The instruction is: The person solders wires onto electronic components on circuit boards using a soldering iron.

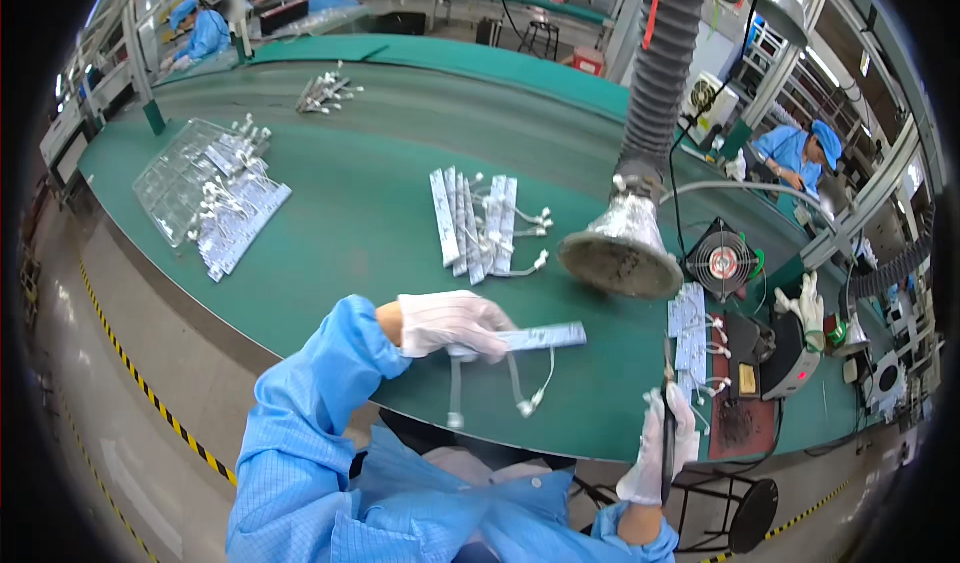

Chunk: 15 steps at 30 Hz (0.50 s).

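My left hand, in a white glove, is closed around narrow white circuit strips above the near edge of the green bench. White wires with small plugs dangle from the strips. At the right, my gloved right hand grips a slim dark soldering iron, its pointed end upward. Just beyond that hand lies a row of similar strips with wired plugs. Farther off, in the middle of the bench, a bundle of wired strips rests. The fingertips of my left hand are partly hidden behind the glove.
A metal fume hood hangs on a ribbed hose. Right of it stand a small fan and a soldering station with a yellow sponge. At left, more strips lie by a clear tray. Co-workers in blue sit beyond.
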Each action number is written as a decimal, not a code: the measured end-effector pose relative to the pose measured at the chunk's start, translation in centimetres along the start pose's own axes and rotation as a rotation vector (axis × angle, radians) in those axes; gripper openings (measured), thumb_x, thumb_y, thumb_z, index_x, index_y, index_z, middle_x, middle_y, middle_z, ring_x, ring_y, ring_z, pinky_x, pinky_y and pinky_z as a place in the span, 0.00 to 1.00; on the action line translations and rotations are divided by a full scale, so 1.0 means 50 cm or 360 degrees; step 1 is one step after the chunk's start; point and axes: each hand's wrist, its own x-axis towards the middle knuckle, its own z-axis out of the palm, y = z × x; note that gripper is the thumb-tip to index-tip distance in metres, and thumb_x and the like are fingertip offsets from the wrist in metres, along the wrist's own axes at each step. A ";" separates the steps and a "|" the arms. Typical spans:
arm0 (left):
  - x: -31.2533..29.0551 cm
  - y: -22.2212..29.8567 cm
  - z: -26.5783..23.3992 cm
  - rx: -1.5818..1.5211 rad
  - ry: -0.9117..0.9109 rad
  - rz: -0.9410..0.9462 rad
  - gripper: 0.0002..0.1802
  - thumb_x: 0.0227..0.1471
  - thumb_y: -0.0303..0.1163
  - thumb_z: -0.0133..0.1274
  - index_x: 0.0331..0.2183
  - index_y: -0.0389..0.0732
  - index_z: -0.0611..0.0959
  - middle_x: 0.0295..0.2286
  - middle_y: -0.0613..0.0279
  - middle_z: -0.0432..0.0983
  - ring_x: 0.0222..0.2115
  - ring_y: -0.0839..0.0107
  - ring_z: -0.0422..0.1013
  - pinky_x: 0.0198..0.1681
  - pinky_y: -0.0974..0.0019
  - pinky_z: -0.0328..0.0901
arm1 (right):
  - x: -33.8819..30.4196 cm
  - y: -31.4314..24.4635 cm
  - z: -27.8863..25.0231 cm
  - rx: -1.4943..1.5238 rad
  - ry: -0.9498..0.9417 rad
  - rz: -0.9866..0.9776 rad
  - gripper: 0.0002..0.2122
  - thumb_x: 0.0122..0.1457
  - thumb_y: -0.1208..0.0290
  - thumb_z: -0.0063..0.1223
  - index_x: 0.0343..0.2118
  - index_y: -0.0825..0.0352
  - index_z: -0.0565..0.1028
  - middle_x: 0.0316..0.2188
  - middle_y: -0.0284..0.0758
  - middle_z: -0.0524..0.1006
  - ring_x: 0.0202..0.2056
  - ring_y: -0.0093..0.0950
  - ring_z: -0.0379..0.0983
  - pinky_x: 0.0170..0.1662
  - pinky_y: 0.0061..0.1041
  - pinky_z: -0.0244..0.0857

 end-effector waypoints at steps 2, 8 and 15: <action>0.039 0.009 0.031 0.0313 0.0023 0.0147 0.31 0.44 0.35 0.61 0.50 0.32 0.73 0.34 0.58 0.79 0.32 0.71 0.74 0.36 0.70 0.69 | 0.018 -0.030 0.021 0.0077 -0.0115 -0.0009 0.12 0.61 0.78 0.48 0.47 0.72 0.71 0.46 0.38 0.71 0.42 0.25 0.71 0.49 0.24 0.65; 0.147 -0.025 0.078 0.0713 0.0495 0.0145 0.21 0.41 0.30 0.58 0.41 0.33 0.78 0.33 0.51 0.80 0.31 0.63 0.77 0.37 0.64 0.71 | 0.050 -0.026 0.115 0.0480 -0.0186 0.0037 0.16 0.66 0.65 0.41 0.44 0.75 0.71 0.40 0.40 0.72 0.25 0.23 0.71 0.35 0.23 0.66; 0.133 -0.020 0.089 0.0457 0.0577 0.0066 0.19 0.41 0.29 0.58 0.39 0.32 0.77 0.33 0.50 0.79 0.34 0.62 0.77 0.39 0.64 0.70 | 0.067 0.029 0.134 -0.0458 -0.0011 -0.1168 0.09 0.64 0.75 0.41 0.46 0.67 0.63 0.36 0.42 0.70 0.32 0.33 0.72 0.33 0.27 0.71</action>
